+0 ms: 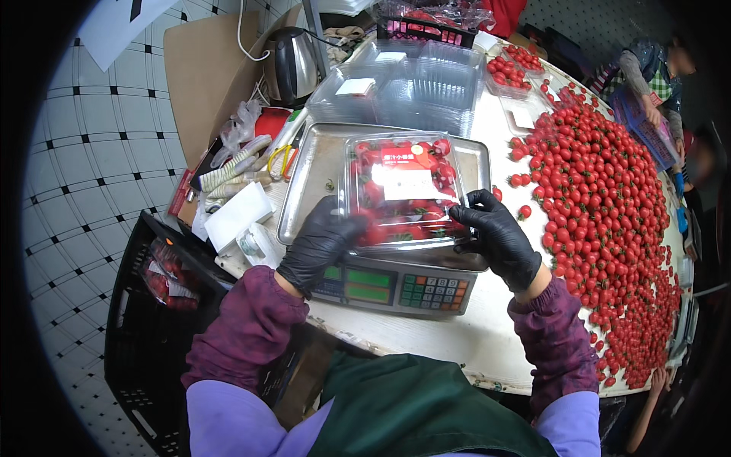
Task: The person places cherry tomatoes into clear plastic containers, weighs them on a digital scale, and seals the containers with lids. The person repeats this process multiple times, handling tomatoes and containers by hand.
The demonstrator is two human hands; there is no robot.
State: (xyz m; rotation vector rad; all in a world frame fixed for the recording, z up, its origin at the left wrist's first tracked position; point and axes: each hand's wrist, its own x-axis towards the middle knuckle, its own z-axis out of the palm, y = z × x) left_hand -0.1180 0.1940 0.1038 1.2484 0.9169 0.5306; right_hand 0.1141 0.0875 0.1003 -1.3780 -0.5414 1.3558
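the left hand (318,242) in a black glove clasps the near left corner of the clear clamshell box of cherry tomatoes (403,190), which sits on the steel pan of the scale (304,190), and the right hand (499,238) pinches its near right edge, so the lid looks, as far as glare allows, to be getting pressed shut. next it likely needs an even squeeze along the rim. free room is slim: stacked empty boxes (411,84) behind, loose tomatoes (609,213) right.

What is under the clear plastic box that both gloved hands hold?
Under the clear plastic box is the steel pan of a scale. The box and both hands cover the pan's middle.
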